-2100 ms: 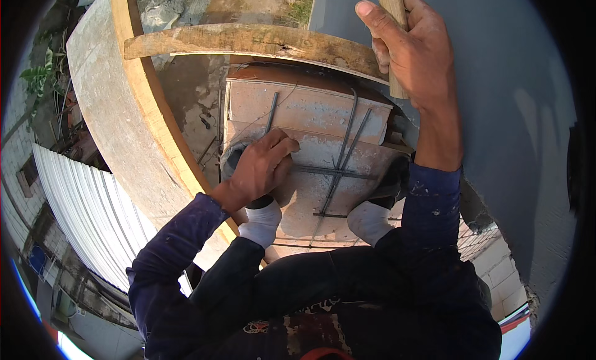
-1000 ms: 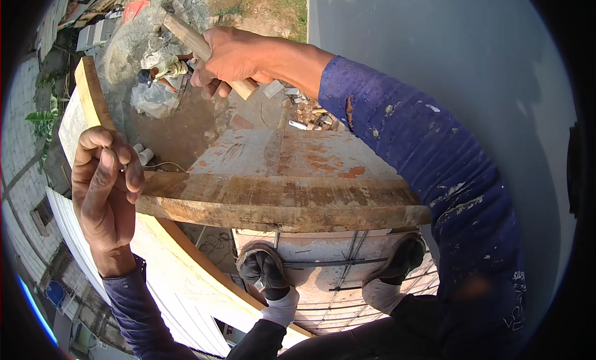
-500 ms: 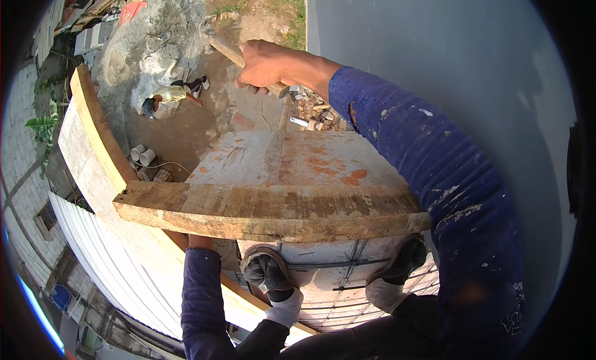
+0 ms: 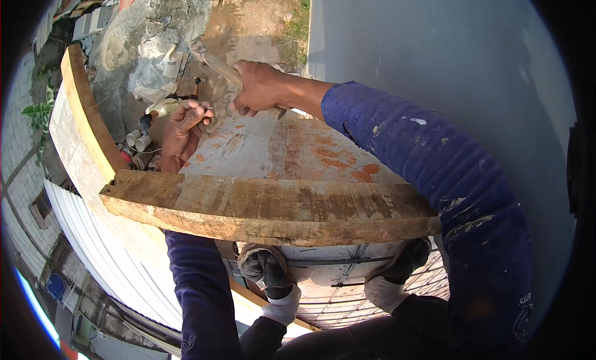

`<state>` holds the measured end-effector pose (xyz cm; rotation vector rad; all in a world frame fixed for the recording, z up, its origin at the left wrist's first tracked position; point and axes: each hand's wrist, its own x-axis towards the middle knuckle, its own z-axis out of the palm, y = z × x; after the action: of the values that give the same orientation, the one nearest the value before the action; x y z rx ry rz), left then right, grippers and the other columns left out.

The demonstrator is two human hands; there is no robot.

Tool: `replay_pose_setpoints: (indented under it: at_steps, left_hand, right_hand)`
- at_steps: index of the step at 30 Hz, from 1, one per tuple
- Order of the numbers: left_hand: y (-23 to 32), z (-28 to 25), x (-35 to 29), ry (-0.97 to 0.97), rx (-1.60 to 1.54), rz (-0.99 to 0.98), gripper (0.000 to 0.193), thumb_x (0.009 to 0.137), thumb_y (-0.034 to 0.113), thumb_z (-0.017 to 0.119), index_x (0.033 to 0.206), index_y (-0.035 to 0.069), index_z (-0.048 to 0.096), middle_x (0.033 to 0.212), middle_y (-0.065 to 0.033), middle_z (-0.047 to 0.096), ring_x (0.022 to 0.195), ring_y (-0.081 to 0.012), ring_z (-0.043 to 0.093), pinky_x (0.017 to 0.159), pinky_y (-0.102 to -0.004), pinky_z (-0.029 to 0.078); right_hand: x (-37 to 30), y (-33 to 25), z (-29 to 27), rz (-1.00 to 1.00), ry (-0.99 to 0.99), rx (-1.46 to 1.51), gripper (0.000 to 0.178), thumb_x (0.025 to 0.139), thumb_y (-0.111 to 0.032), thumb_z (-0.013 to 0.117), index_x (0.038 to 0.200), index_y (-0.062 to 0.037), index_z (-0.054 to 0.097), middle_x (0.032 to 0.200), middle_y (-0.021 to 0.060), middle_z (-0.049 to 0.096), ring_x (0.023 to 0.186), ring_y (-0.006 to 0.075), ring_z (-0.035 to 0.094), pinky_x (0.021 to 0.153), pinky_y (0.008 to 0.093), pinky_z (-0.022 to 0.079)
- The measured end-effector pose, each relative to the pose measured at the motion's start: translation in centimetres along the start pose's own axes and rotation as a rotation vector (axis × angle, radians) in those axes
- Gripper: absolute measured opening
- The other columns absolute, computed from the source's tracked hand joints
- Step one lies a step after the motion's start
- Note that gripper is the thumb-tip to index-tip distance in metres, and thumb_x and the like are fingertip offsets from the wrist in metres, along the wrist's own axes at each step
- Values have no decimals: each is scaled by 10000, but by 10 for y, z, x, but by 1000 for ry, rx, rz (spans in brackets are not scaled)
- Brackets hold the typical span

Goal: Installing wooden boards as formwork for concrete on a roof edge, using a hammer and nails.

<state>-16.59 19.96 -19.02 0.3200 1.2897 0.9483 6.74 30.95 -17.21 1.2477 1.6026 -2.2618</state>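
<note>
Wall and ground: head view, smooth grey wall point(image 4: 434, 62) filling the right; bare earth point(image 4: 254, 46) and a pale grey heap point(image 4: 180, 15) lie far below at the upper left.
Person below: someone in a light shirt point(image 4: 162, 107), partly hidden behind the left hand.
Beam: thick, stained timber beam point(image 4: 273, 208) crossing in front of the wearer, its left end at a wood-edged board point(image 4: 74, 127).
Panel: pale panel point(image 4: 323, 154) with orange-red patches, just beyond the beam.
Left hand point(image 4: 184, 133): reaches out past the beam, the forearm passing beneath it; fingertips pinched together on a small, thin nail point(image 4: 208, 108).
Right hand point(image 4: 259, 86): fist wrapped around the wooden handle of a hammer point(image 4: 225, 71); its head points up and left, slightly blurred.
Between the hands: a small gap; they are apart, the nail's tip towards the right hand.
Feet: two dark shoes point(image 4: 264, 268) below the beam, with crossed steel bars point(image 4: 351, 260) between them.
Left side: white corrugated sheet point(image 4: 105, 242) beside the board.
</note>
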Motion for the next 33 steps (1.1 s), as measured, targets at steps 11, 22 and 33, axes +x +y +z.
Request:
replay_pose_setpoints:
  at_steps: [11, 22, 33]
  left_hand:
    - [-24, 19, 49, -392, 4, -221, 67, 864, 37, 682, 914, 49, 638, 963, -105, 678, 882, -186, 642, 788, -319, 512]
    - [-31, 51, 81, -523, 442, -339, 88, 814, 59, 733, 882, 34, 683, 1048, -115, 693, 883, -167, 654, 817, -314, 527]
    - [-30, 55, 103, -776, 649, -623, 394, 800, 105, 754, 1175, 38, 654, 1095, -73, 673, 1053, -168, 591, 936, -285, 453]
  right_hand:
    - [-2, 15, 4, 0, 81, -81, 454, 816, -35, 683, 1193, 66, 451, 900, 169, 662, 738, 199, 683, 630, 278, 594]
    - [5, 74, -21, 100, 79, 61, 354, 796, 36, 672, 1073, 70, 454, 867, 168, 652, 748, 196, 684, 653, 259, 612]
    - [0, 94, -58, 173, -86, -283, 286, 748, 35, 670, 947, 155, 504, 784, 228, 664, 633, 213, 699, 491, 290, 575]
